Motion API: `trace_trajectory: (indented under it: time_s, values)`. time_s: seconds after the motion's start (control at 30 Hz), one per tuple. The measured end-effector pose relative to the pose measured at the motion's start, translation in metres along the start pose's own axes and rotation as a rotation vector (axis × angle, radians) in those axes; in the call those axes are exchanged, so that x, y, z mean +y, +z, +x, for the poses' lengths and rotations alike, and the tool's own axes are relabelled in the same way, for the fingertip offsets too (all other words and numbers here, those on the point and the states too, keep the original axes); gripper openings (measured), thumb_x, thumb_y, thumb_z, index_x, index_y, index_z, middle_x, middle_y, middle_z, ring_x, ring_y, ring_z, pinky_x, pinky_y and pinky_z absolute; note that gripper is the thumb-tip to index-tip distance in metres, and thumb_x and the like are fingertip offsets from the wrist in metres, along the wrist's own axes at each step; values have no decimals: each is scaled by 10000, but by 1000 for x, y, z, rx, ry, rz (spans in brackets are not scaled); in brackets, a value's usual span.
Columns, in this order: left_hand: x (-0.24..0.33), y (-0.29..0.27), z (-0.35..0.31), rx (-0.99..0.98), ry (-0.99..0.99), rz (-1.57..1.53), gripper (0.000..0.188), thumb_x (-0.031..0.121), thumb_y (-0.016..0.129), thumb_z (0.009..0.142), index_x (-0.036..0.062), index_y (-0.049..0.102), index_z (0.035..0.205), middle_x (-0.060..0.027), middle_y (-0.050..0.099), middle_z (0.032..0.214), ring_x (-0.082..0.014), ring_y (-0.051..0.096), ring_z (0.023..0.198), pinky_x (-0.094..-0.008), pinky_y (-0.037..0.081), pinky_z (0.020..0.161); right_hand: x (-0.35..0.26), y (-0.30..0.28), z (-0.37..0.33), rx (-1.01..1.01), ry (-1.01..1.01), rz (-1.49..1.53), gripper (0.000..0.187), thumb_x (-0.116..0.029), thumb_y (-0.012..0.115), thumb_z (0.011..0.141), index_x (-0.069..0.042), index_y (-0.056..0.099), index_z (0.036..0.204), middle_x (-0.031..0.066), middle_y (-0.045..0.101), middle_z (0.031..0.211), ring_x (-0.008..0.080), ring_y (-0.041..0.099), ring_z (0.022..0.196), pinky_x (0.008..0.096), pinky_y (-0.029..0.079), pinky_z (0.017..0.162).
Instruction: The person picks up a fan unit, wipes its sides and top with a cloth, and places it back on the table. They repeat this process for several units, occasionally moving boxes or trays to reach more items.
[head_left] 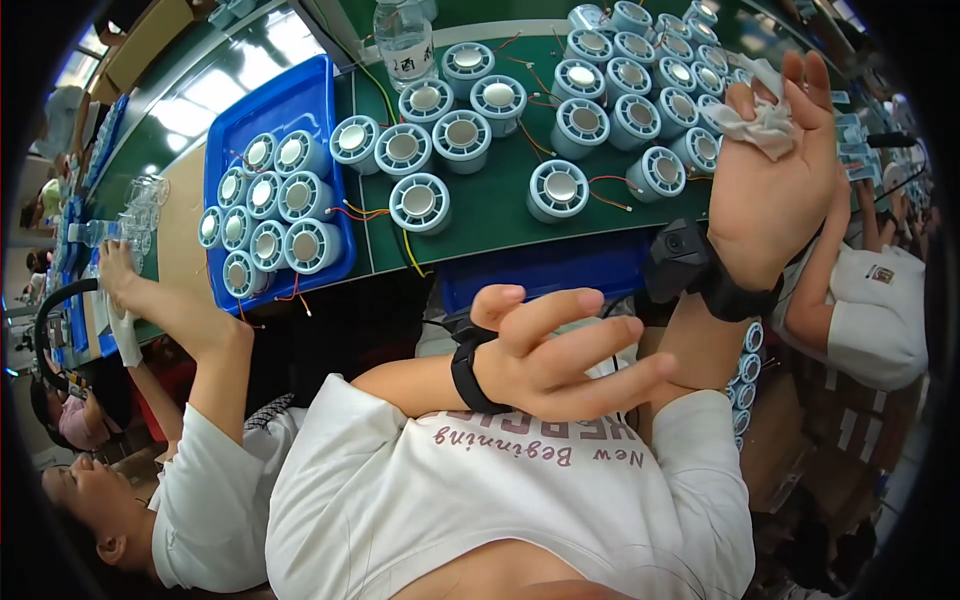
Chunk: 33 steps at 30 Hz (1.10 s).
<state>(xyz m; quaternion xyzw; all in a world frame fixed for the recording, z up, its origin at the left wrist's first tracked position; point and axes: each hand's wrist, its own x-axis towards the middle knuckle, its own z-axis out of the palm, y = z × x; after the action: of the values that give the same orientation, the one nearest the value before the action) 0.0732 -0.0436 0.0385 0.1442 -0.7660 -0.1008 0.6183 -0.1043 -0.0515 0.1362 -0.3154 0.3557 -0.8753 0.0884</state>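
Observation:
My right hand [772,200] is raised over the right side of the green table, its fingers curled round a crumpled white cloth [762,125]. Beside it stand several light-blue round housings [657,173] with silver discs on top and thin coloured wires. My left hand [565,355] hovers in front of my chest, short of the table edge, fingers spread and nothing in them. Both wrists wear black bands; a small black camera [676,243] sits on the right one. Nearest the front edge are two single housings, one at centre [558,190] and one further left [420,203].
A blue tray [345,225] full of similar housings lies at the left. Behind the middle group stands a clear plastic bottle [405,45]. Another blue tray [540,272] sits below the table edge. Co-workers sit close on both sides, the left one's forearm [175,305] reaching over the table.

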Motion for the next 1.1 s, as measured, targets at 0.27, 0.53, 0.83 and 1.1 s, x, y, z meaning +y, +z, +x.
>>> trace_trajectory:
  time_s: [0.27, 0.53, 0.83, 1.1]
  values:
    - [-60, 6, -22, -399, -474, -63, 568, 65, 778, 726, 19, 521, 1231, -156, 526, 1186, -339, 564, 995, -403, 471, 850, 21, -27, -23, -380, 186, -468, 366, 61, 411, 878, 9, 565, 1206, 104, 573, 1197, 135, 558, 835, 249, 446, 727]
    - [-74, 52, -24, -525, -612, -146, 649, 90, 786, 768, -21, 439, 1306, -158, 485, 1156, -202, 616, 739, -298, 529, 663, 20, -66, -19, -651, 167, -806, 385, 78, 379, 887, -33, 605, 1177, 73, 637, 1090, 87, 562, 837, 221, 454, 693]
    - [-62, 82, -13, -559, -667, -279, 604, 37, 724, 793, -39, 401, 1297, -229, 425, 1217, -385, 618, 918, -361, 557, 707, 25, -65, 0, -614, -144, -938, 373, 75, 374, 920, -18, 563, 1227, 118, 549, 1265, 181, 562, 1074, 278, 430, 935]
    - [-60, 21, 36, -177, -1104, -1371, 444, 43, 687, 854, -11, 474, 1240, -114, 514, 1179, -181, 613, 937, -266, 513, 777, 10, -13, -9, -1168, 60, -664, 412, 65, 412, 924, -33, 520, 1309, 152, 522, 1347, 285, 508, 1247, 337, 365, 1042]
